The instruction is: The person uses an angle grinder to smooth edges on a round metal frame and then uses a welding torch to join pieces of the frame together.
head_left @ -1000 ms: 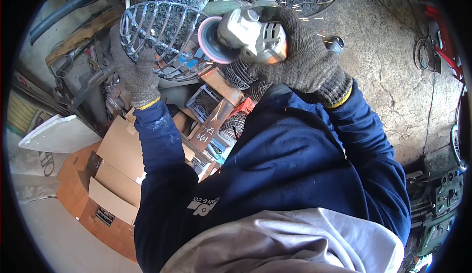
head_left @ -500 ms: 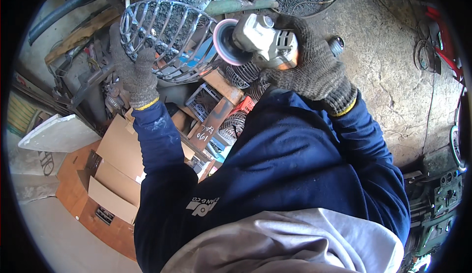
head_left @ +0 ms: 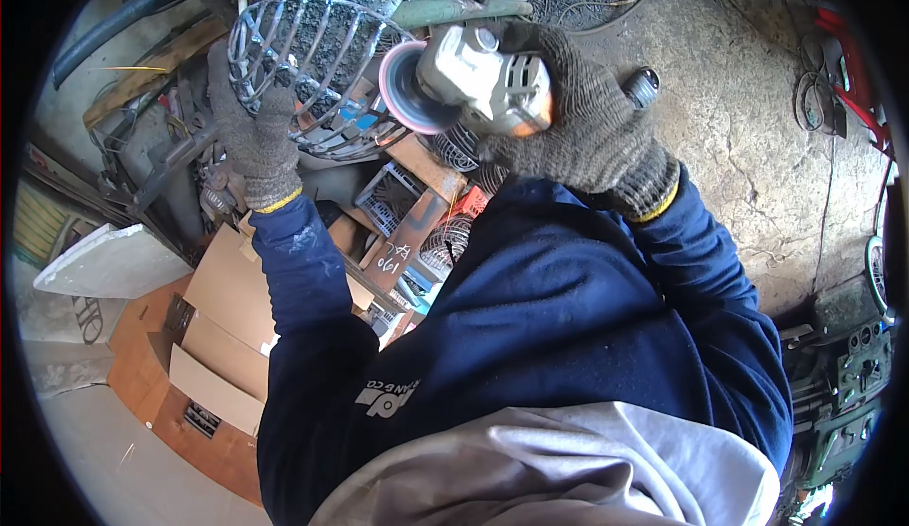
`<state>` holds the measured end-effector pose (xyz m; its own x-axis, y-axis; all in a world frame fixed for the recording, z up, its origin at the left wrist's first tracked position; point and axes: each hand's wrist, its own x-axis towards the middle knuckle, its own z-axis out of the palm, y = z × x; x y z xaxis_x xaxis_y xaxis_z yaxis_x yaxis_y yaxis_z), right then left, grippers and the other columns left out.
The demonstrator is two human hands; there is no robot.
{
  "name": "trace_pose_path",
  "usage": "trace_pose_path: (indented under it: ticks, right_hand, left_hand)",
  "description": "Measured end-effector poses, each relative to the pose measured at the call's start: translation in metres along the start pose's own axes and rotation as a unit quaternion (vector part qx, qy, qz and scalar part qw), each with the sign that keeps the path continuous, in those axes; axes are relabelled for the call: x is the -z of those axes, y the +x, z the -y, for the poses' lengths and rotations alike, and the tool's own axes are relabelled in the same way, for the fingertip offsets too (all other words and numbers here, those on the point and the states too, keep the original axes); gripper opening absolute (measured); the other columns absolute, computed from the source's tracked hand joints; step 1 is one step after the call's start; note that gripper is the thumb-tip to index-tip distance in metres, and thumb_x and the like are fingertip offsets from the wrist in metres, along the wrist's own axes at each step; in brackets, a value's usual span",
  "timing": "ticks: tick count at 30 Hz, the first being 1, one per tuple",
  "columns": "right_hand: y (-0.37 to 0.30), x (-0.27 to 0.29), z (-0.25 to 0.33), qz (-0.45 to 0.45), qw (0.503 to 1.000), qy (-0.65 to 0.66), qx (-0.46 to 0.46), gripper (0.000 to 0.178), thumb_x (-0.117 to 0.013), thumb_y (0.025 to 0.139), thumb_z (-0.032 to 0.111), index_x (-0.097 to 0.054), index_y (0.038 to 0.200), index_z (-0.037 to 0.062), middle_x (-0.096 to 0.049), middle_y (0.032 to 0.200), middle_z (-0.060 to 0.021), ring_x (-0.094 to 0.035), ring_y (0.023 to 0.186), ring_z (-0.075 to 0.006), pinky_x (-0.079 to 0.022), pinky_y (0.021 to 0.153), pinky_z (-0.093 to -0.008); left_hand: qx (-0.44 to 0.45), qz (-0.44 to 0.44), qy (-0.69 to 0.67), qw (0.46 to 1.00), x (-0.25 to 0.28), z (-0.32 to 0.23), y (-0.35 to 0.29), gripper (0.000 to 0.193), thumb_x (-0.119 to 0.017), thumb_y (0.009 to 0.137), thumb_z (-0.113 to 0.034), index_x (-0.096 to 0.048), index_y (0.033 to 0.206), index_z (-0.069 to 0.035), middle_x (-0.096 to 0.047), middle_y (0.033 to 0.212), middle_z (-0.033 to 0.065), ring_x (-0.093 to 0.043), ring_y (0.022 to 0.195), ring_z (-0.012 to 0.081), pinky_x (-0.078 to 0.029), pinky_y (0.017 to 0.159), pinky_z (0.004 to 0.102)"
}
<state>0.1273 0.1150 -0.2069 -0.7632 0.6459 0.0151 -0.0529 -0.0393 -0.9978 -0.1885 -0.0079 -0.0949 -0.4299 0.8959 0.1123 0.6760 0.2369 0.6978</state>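
My right hand (head_left: 589, 119), in a grey knit glove, is wrapped round an angle grinder (head_left: 483, 81). The grinder's pinkish-rimmed disc (head_left: 407, 89) sits against or very near the right rim of a round metal-bar basket (head_left: 322, 43); I cannot tell if they touch. On the basket's left side my gloved left hand (head_left: 254, 133) grips the bars, its thumb toward the inside and its fingers along the outside. The basket is tilted, its ribs curving down toward a lower ring. Thin orange spark streaks show at the far left and lower left.
An open cardboard box (head_left: 227, 289) stands on a brown wooden surface (head_left: 142, 356) at left. Wire coils (head_left: 445, 245) and a grey plastic crate (head_left: 391, 196) lie below the basket. A green pipe (head_left: 464, 11) runs behind. Concrete floor (head_left: 729, 128) and a green machine (head_left: 843, 393) are at right.
The grinder in my right hand has moved left, bringing its disc closer to the basket's right rim. Spark streaks have appeared at the left. My left hand stays on the basket, nearly unmoved.
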Motion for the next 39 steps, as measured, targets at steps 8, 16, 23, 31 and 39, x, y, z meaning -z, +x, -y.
trace_pose_path:
  ticks: [8,16,23,31,39]
  right_hand:
    - [0.008,0.011,0.025,0.052,0.994,-0.059,-0.078,0.093,-0.094,0.068,0.024,-0.044,0.143,0.0038,-0.058,0.134,-0.0164,-0.058,0.127,-0.0277,-0.048,0.108,-0.0393]
    - [0.009,0.010,0.009,-0.018,0.999,-0.040,-0.030,0.092,-0.089,0.064,0.055,-0.055,0.133,0.0045,-0.067,0.120,-0.0208,-0.066,0.113,-0.0340,-0.053,0.098,-0.0416]
    - [0.012,0.013,0.016,0.028,0.997,-0.035,-0.068,0.089,-0.093,0.071,0.028,-0.045,0.142,0.0054,-0.058,0.134,-0.0167,-0.057,0.128,-0.0271,-0.047,0.108,-0.0397]
    - [0.010,0.017,0.021,0.028,0.996,-0.024,-0.085,0.087,-0.095,0.069,0.026,-0.046,0.139,0.0055,-0.060,0.131,-0.0156,-0.060,0.123,-0.0260,-0.049,0.105,-0.0389]
    - [0.012,0.022,0.017,0.056,0.992,-0.050,-0.099,0.097,-0.095,0.066,0.030,-0.043,0.144,0.0050,-0.059,0.133,-0.0171,-0.057,0.127,-0.0281,-0.048,0.106,-0.0398]
  left_hand:
    - [0.012,0.007,0.014,1.000,0.003,0.003,0.000,0.100,-0.083,0.079,-0.049,-0.037,0.149,0.004,-0.052,0.142,0.0175,-0.052,0.129,0.0259,-0.042,0.110,0.0411]
    - [-0.007,0.006,0.030,1.000,0.004,0.006,0.001,0.103,-0.082,0.078,-0.057,-0.038,0.147,0.006,-0.053,0.140,0.0174,-0.053,0.127,0.0266,-0.042,0.110,0.0424]
    - [-0.006,0.010,0.030,0.999,0.005,0.007,0.000,0.106,-0.082,0.078,-0.059,-0.037,0.148,0.007,-0.053,0.140,0.0184,-0.053,0.128,0.0278,-0.042,0.110,0.0422]
    - [-0.021,-0.015,0.102,0.995,-0.009,-0.009,0.003,0.097,-0.067,0.079,-0.075,-0.050,0.137,0.001,-0.057,0.127,0.0151,-0.055,0.118,0.0285,-0.042,0.103,0.0462]
    - [0.006,-0.002,0.022,1.000,-0.003,-0.008,0.001,0.105,-0.085,0.073,-0.060,-0.043,0.144,0.003,-0.056,0.135,0.0149,-0.055,0.122,0.0256,-0.044,0.106,0.0412]
